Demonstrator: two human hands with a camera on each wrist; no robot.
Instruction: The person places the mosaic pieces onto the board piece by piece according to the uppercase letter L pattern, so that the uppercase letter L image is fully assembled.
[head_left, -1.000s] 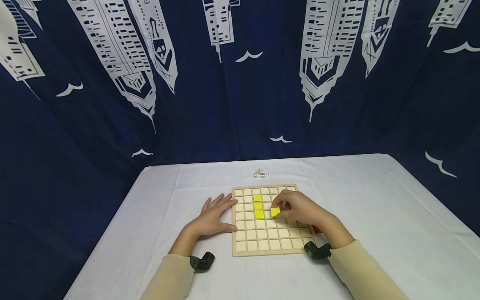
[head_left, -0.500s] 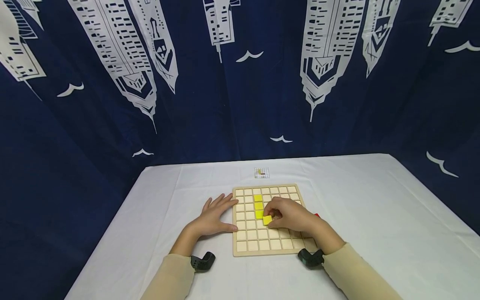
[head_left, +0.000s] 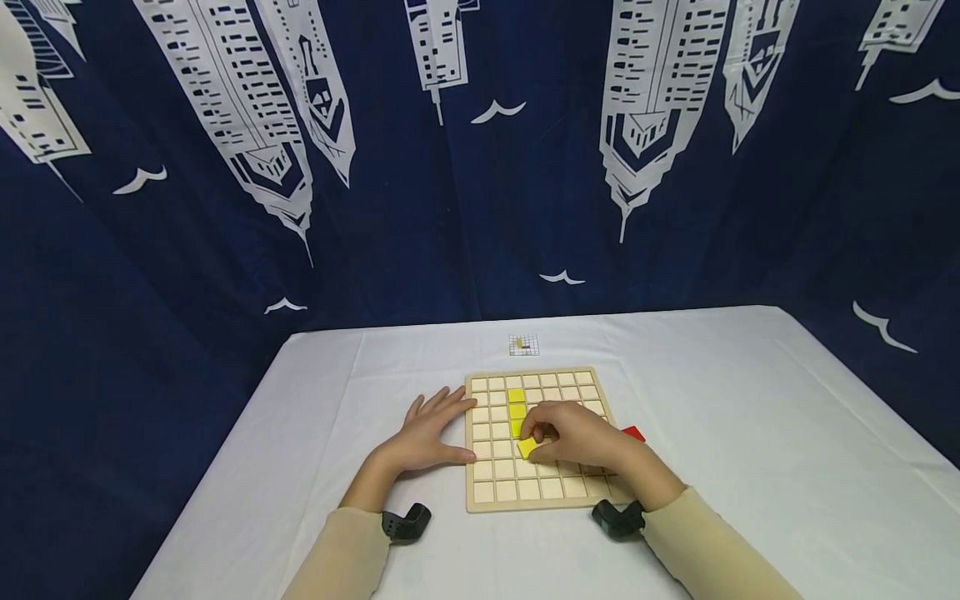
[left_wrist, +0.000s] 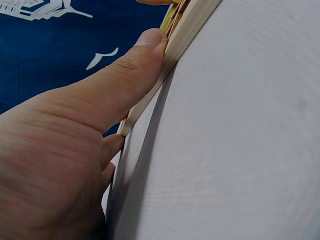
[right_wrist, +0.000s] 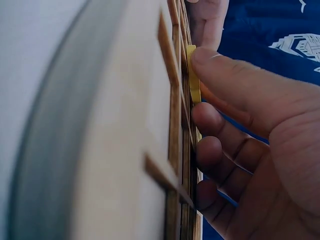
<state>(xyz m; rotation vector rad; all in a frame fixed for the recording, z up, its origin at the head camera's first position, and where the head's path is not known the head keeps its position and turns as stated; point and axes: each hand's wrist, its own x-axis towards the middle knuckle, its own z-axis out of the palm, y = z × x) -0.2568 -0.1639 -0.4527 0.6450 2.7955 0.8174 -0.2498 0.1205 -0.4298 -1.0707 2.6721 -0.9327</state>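
Observation:
A wooden grid board [head_left: 495, 498] lies on the table, its square cells framed by raised strips. Three yellow tiles [head_left: 517, 411] sit one below another in a column of its cells. My right hand [head_left: 573, 433] pinches another yellow tile [head_left: 527, 448] between thumb and fingers, turned askew just below that column. In the right wrist view this yellow tile [right_wrist: 193, 75] is seen edge-on, right at the board's strips. My left hand [head_left: 427, 437] spreads its fingers at the board's left edge; in the left wrist view the thumb [left_wrist: 140, 60] rests against the wooden rim [left_wrist: 185, 42].
A red piece [head_left: 633, 433] lies off the board's right edge, partly behind my right wrist. Beyond the board's far edge lies a small card [head_left: 523, 345] printed with a coloured grid. A dark blue curtain [head_left: 465, 208] hangs behind the white-covered table [head_left: 375, 375].
My right hand has carried the yellow tile left and nearer to me, from right of the column to just below it, and the tile has turned. The left hand has stayed put.

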